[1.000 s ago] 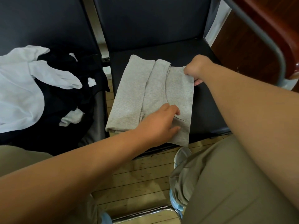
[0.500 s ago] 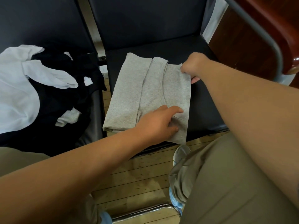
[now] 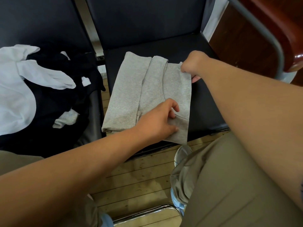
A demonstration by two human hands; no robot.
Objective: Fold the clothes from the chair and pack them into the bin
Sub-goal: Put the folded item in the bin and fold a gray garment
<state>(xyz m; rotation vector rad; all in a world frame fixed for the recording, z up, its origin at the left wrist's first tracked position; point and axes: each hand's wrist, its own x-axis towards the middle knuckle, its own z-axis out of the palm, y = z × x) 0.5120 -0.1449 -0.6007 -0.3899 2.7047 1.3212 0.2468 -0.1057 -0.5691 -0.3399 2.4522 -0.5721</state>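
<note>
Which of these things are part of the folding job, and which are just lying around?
Job: grey garment, held by left hand and right hand; white and black clothes pile; black chair seat.
Lying about: chrome frame; wooden furniture.

A light grey knit cotton garment (image 3: pixel 131 95) lay flat on the black padded chair seat (image 3: pixel 205 99). It was folded lengthwise into three overlapping panels, and its near right corner reached the seat's front edge. On the neighbouring black seat (image 3: pixel 94 112), left of that chair seat, white cloth (image 3: pixel 14 89) and black clothes (image 3: pixel 54 99) lay tangled in an unfolded heap.
</note>
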